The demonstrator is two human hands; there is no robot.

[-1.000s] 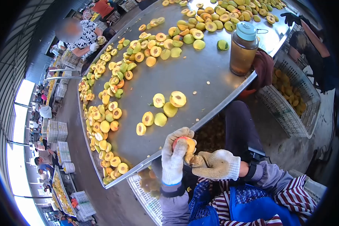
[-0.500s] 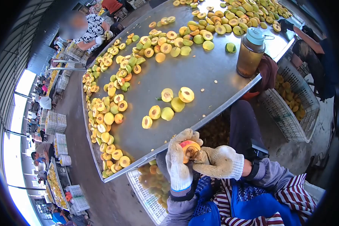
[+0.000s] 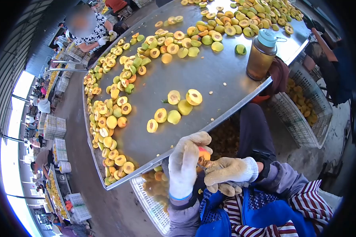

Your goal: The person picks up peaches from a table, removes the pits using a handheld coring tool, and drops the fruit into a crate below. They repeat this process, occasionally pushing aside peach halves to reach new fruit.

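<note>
My left hand (image 3: 184, 164), in a white work glove, is closed around a red and yellow peach half (image 3: 204, 155) above the gap in front of the metal table. The cut, brownish side of the fruit faces my right hand (image 3: 230, 173). That hand wears a stained glove, its fingers curled close beside the fruit; whatever they hold is hidden. On the table in front of my hands lies a small group of cut peach halves (image 3: 174, 117), some with the hollow side up.
A steel table (image 3: 158, 146) with a raised rim carries many peach halves (image 3: 114, 112) along its left and far sides. A lidded bottle (image 3: 261, 55) stands near its right edge. Crates of fruit stand below: one crate (image 3: 304, 128) right, another crate (image 3: 146, 201) left. Co-workers sit around.
My right hand has drawn slightly down from the peach half, its fingers more curled. My left hand has turned, so less of the fruit shows. The view has shifted slightly.
</note>
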